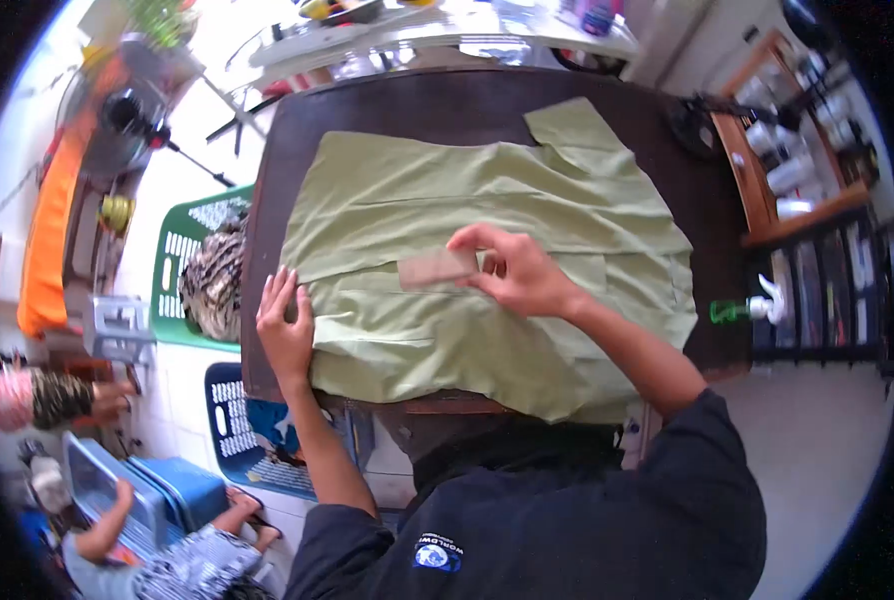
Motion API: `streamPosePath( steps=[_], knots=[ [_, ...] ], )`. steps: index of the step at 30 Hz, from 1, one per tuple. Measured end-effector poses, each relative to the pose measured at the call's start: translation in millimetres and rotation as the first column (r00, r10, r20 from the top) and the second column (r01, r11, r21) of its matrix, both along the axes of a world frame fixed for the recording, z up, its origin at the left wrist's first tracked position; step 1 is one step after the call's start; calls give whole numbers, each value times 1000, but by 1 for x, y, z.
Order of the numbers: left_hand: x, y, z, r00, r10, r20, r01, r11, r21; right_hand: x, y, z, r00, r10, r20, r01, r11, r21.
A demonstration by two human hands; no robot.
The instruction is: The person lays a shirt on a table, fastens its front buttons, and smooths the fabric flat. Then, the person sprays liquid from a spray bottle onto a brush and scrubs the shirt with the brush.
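Note:
A light green short-sleeved shirt (407,220) lies spread on the dark table (292,120), with creases across its body and loose folds along the near side. My right hand (522,270) is closed on one end of a flat, pinkish-tan rectangular piece (435,269), held over the middle of the shirt. Motion blurs that piece slightly, and I cannot tell whether it touches the cloth. At the shirt's left edge, my left hand (285,325) rests flat with its fingers stretched out, holding nothing.
A green spray bottle (735,310) lies at the table's right edge. Left of the table stand a green basket (172,265) of patterned cloth and a dark blue basket (229,410). Two people are at the lower left. A wooden rack (752,185) of spools stands at right.

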State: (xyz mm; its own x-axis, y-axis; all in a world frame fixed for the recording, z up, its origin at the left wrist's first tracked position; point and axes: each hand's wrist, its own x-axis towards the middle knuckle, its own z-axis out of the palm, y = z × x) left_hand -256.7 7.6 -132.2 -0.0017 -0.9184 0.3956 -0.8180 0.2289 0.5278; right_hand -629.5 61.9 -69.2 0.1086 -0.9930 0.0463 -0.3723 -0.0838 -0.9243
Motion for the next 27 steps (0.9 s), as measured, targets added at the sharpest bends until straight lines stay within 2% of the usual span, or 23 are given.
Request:
streamPosePath(
  steps=[3, 5, 7, 8, 12, 17, 18, 22, 27],
  knots=[
    [-2, 0, 1, 1000, -1, 8, 1, 1000, 23, 18, -10, -6, 978, 206, -39, -207, 977, -38],
    [0, 1, -2, 1000, 27, -11, -27, 999, 22, 27, -15, -12, 975, 189, -118, -205, 969, -140],
    [2, 0, -5, 1000, -16, -9, 16, 1000, -4, 31, -22, -15, 971, 144, -192, -191, 948, -255],
    [1, -2, -6, 1000, 9, -23, -9, 1000, 2, 33, -26, -15, 964, 170, -204, -218, 944, -246],
    [0, 1, -4, 1000, 2, -29, -2, 1000, 6, 39, -38, -14, 991, 54, -124, -67, 993, -102],
    [1, 1, -3, 999, 9, -41, -8, 999, 32, 67, -40, -11, 942, 321, -99, -328, 943, -58],
    [1, 3, -2, 999, 23, -46, -21, 999, 40, 72, -43, -12, 937, 334, -101, -340, 939, -49],
    [-1, 4, 0, 999, 20, -45, -18, 999, 47, 89, -67, -15, 982, 186, -19, -187, 982, -18],
    [-2, 4, 2, 999, 12, -36, -10, 999, 50, 111, -81, -18, 961, 261, -96, -268, 961, -68]
  ],
)
